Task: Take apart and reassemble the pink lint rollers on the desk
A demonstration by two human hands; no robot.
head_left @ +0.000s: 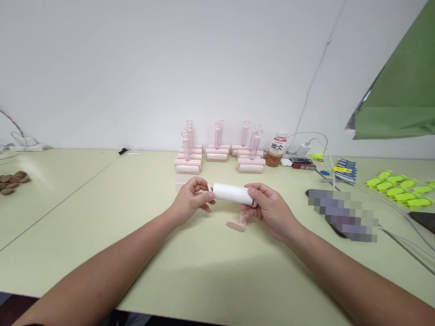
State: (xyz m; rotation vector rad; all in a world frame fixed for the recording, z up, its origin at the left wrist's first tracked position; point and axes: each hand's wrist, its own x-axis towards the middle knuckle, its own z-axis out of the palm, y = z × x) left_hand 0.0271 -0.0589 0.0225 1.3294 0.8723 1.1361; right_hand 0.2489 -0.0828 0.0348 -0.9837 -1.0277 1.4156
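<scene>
Left hand: the left hand [192, 197] is curled shut around the left end of the lint roller [233, 194], fingertips pinching its pink end cap.
Roller: the white roll lies level above the table [208, 283], its long axis running left to right between the two hands; its pink handle [240, 222] points down and toward the person, the flat end close to the tabletop.
Right hand: the right hand [272, 212] is closed on the right end of the roll, thumb on top, fingers wrapped under it beside the handle.
Behind the roller: stacked pink lint rollers [218, 153] stand in groups near the wall.
Right of that stack: a tea bottle [276, 150] stands upright, just beside it.
</scene>
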